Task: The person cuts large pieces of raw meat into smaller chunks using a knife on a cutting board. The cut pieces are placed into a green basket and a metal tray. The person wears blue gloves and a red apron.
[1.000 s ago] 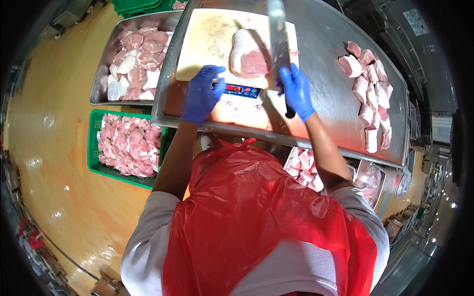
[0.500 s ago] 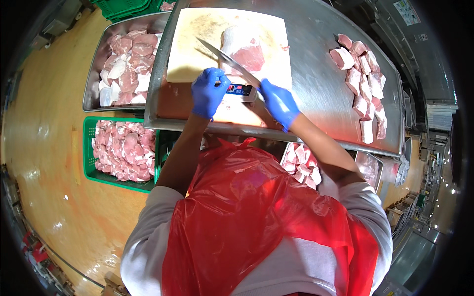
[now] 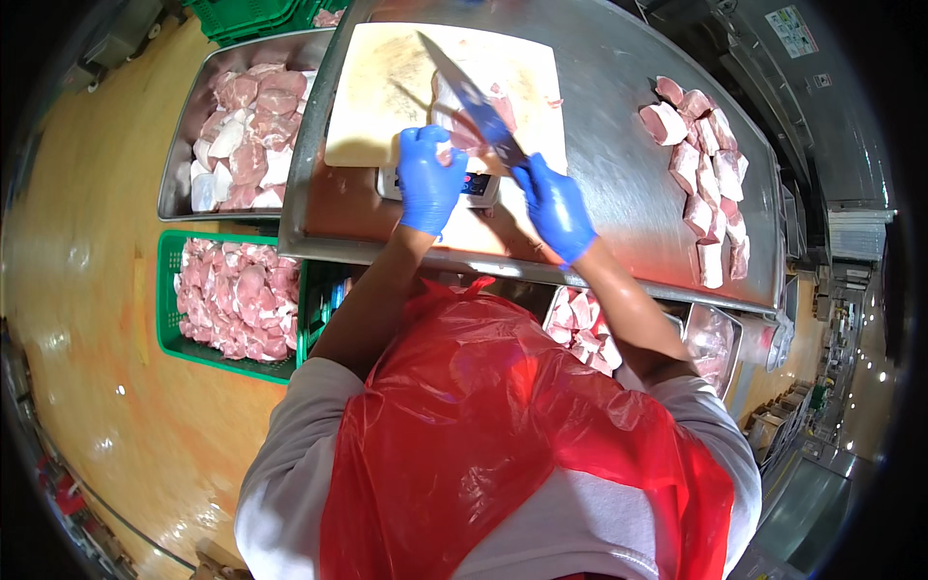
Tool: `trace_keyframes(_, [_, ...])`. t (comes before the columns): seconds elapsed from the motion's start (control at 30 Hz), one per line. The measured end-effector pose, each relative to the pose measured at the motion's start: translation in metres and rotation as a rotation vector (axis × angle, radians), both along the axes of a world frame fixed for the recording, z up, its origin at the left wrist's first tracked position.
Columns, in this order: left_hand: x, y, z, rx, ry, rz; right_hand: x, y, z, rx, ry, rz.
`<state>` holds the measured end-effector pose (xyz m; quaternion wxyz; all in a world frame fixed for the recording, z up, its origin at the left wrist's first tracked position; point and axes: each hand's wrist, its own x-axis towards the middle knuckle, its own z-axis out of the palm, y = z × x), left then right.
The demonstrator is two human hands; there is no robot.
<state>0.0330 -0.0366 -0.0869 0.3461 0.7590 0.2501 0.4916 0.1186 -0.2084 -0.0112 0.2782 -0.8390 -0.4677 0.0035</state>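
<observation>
Right hand (image 3: pixel 553 205): fingers wrapped round knife (image 3: pixel 471 100), blade slanting across meat (image 3: pixel 503 108), probably for control | Left hand (image 3: pixel 431 184): fingers curled at meat's near edge, perhaps steadying it; cannot tell if gripping | Meat: upper centre of frame, on pale board (image 3: pixel 367 126), likely protecting surface (image 3: pixel 614 164)

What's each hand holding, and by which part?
Right hand: the knife, by its handle. Left hand: curled at the near edge of the meat; can't tell whether it grips it.
</observation>
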Motion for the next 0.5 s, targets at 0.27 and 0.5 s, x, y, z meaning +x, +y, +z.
trace_keyframes(0.27, [-0.012,0.005,-0.012,-0.022,-0.108,-0.023,0.002,0.042,0.006,-0.462,-0.068,0.111])
trace_keyframes(0.5, [-0.097,0.061,-0.037,-0.124,-0.039,0.254,0.088,-0.115,0.058,-0.800,-0.291,0.216])
